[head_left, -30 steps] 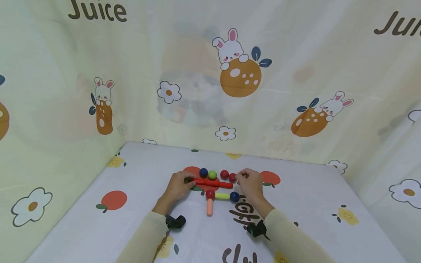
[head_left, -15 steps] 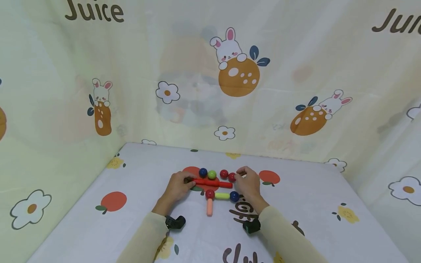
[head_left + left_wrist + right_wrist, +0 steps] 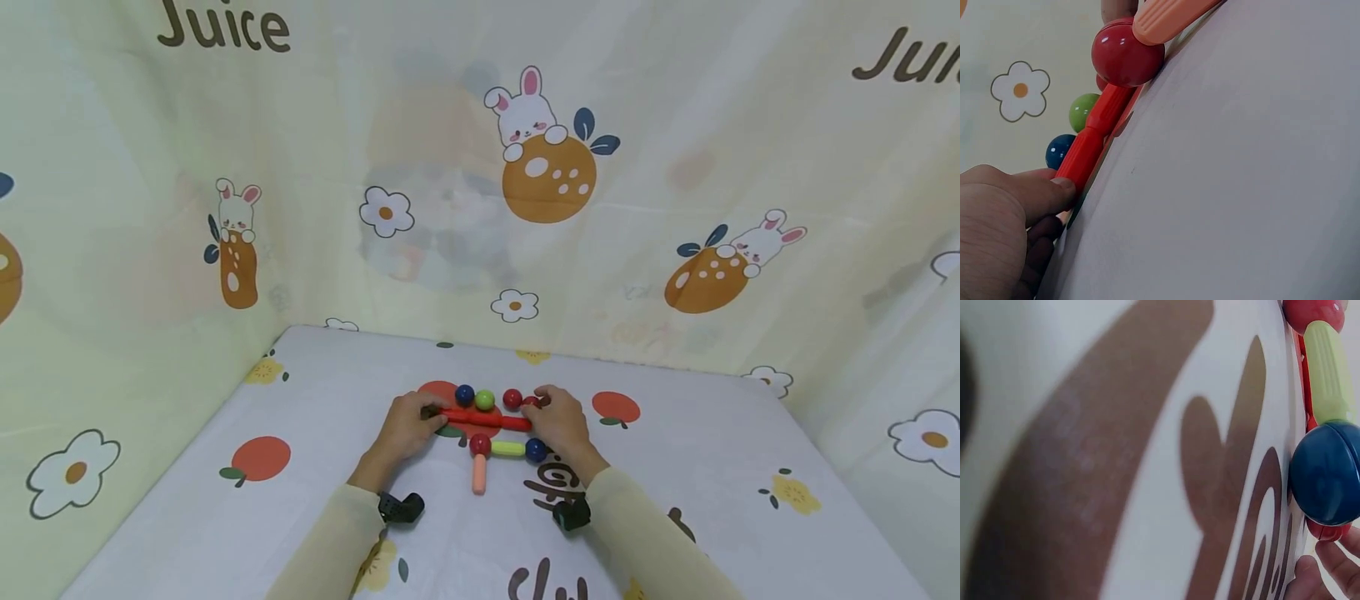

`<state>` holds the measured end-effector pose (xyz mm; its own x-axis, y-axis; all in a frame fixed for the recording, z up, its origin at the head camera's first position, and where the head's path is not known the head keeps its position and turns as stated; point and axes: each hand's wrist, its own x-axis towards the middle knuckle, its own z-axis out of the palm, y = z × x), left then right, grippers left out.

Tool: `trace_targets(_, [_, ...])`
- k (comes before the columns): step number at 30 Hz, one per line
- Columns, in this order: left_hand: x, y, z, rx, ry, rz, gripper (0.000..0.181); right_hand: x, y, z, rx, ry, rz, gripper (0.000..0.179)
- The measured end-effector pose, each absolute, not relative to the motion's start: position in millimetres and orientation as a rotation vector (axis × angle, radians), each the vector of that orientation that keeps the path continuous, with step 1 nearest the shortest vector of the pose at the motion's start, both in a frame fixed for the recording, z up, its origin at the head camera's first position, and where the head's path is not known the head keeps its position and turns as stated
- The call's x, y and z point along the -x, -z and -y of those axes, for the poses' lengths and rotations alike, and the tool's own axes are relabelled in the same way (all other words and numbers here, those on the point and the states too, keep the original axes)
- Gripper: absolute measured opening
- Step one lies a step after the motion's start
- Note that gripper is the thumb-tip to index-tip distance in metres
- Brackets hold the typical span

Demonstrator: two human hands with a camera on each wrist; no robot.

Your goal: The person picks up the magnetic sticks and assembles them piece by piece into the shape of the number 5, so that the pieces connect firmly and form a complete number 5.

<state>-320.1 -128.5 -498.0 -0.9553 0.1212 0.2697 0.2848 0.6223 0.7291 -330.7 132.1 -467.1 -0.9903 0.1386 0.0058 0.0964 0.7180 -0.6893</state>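
Observation:
My left hand (image 3: 405, 429) pinches the left end of a line of red rods (image 3: 483, 419) lying end to end on the cloth. In the left wrist view, thumb and fingers close on the grooved red rod (image 3: 1079, 164). My right hand (image 3: 564, 425) pinches a red ball at the right end of the rods, its fingers partly covering it; in the right wrist view this red ball (image 3: 1327, 530) shows behind a blue ball (image 3: 1327, 475). Nearer me, a red ball (image 3: 480, 445) joins a light green rod (image 3: 508, 449) and a peach rod (image 3: 479, 475).
Behind the rods sit a dark blue ball (image 3: 464, 395), a green ball (image 3: 485, 400) and another red ball (image 3: 512, 399). A printed white cloth (image 3: 337, 367) covers the table, and a printed curtain (image 3: 442, 275) stands at its back and sides.
My right hand has shifted slightly left, its thumb now closer to the right end of the red rods and its fingers covering more of the red ball. My left hand stays in place.

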Motion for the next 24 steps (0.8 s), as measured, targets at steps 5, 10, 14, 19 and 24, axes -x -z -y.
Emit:
trace_targets(5, [319.7, 498.1, 128.8, 0.351, 1.237, 2.645, 0.018, 330.5, 465.7, -130.4, 0.199, -1.112, 2.889, 0.043])
trace_targets(10, [319.4, 497.7, 129.1, 0.342, 1.238, 2.655, 0.019, 330.8, 464.5, -129.6, 0.215, -1.116, 2.899, 0.039])
trace_targets(14, [318.1, 496.7, 129.4, 0.325, 1.240, 2.656, 0.019, 330.8, 464.4, -129.0, 0.213, -1.135, 2.897, 0.039])
trace_targets(19, [318.6, 497.6, 130.5, 0.339, 1.250, 2.653, 0.019, 329.3, 465.7, -129.7, 0.219, -1.171, 2.887, 0.042])
trace_targets(24, [318.4, 497.3, 128.0, 0.352, 1.254, 2.643, 0.018, 326.1, 464.1, -132.8, 0.211, -1.236, 2.845, 0.046])
